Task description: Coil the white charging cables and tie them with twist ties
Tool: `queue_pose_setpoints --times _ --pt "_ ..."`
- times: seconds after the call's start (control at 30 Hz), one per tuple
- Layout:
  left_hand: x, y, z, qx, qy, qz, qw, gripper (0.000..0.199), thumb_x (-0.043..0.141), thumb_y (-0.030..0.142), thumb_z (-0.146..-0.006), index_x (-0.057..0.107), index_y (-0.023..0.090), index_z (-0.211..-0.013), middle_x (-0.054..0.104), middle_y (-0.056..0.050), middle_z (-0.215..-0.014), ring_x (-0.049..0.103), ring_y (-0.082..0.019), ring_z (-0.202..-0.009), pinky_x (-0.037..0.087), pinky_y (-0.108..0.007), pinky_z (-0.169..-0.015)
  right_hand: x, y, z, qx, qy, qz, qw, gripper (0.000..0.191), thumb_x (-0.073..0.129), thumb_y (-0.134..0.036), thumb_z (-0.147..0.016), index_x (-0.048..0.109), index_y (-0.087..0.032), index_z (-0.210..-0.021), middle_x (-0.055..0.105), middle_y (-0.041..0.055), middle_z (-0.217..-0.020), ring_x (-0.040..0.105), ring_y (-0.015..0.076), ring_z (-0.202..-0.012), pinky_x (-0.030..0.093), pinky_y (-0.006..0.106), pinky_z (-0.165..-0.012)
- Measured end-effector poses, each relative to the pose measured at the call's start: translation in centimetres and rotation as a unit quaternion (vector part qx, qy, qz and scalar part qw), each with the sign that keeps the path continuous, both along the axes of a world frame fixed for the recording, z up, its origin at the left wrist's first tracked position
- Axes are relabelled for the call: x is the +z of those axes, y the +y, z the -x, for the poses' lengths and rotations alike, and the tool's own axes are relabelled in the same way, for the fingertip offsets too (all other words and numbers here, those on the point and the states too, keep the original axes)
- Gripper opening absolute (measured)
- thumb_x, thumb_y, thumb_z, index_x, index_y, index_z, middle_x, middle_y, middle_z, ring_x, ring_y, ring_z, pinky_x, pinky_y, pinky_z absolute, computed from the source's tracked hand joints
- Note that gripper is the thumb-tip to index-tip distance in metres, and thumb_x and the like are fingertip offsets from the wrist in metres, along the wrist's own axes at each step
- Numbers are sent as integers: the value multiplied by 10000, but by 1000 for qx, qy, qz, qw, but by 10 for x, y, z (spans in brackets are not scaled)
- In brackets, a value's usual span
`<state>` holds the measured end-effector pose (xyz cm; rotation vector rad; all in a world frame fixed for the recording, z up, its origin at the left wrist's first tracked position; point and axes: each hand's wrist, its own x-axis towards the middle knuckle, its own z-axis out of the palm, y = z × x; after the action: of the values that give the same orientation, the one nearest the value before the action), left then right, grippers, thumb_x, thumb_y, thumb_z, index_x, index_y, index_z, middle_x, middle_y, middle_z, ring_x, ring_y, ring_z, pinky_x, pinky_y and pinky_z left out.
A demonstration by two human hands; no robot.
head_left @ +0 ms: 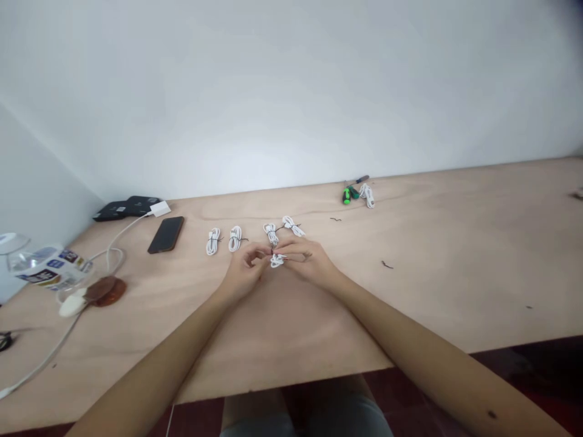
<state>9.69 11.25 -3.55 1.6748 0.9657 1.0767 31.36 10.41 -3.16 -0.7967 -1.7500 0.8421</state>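
Observation:
A small bundle of white cable (277, 261) is between my two hands, near the middle of the table. My left hand (248, 265) pinches at the bundle's upper left, where a dark tie seems to be. From the right, my right hand (310, 260) has its fingers closed on the same bundle. Just beyond my fingers lie two tied white cable bundles, one (270, 233) upright in view and one (293, 226) slanted. Two more tied bundles, one (213, 241) farther left and one (235, 238) nearer, rest left of them.
A phone (166, 235), black boxes (125, 208), a white charger (160, 209) and a plastic bottle (54, 267) are at the left. Screwdrivers (347, 195) and another cable bundle (367, 196) lie at the back right. Dark ties (387, 264) are scattered on the wooden table (282, 340).

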Motion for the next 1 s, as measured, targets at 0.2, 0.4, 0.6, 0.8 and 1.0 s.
queue_pose_setpoints --times 0.2,0.4,0.6,0.8,1.0 --pt "3 -5 -3 17 55 -90 994 165 656 357 -993 699 198 -986 663 -67 -1031 635 -183 -914 515 -229 -627 0 0 4 55 124 186 973 348 894 -511 -770 816 -214 -933 768 36 -883 710 254 -892 589 406 -865" --pt "7 -10 -2 -12 80 -171 982 145 597 313 -1034 712 224 -1027 646 -71 -1069 618 -192 -976 546 -269 -729 3 -6 1 172 218 335 900 393 889 -457 -810 804 -175 -1070 782 85 -1028 718 211 -903 595 359 -824" --pt "3 -11 -4 39 76 -147 985 164 604 366 -1023 650 209 -1015 631 -42 -964 585 -164 -826 460 -249 -645 2 0 3 57 212 274 936 405 882 -481 -791 810 -183 -1057 799 84 -1051 714 208 -877 562 338 -793" --pt "-2 -17 0 -48 135 -137 980 279 610 387 -987 542 201 -791 515 31 -685 468 -129 -623 375 -284 -628 42 50 24 -151 -135 23 979 414 778 -369 -858 739 -173 -1221 755 60 -867 680 231 -774 521 342 -746" --pt "-3 -20 1 -70 110 -111 985 378 643 435 -955 477 214 -697 476 36 -617 435 -132 -576 327 -294 -569 50 94 99 -202 -472 17 858 349 684 -215 -889 690 -161 -1234 748 194 -1135 708 329 -1001 500 368 -831"
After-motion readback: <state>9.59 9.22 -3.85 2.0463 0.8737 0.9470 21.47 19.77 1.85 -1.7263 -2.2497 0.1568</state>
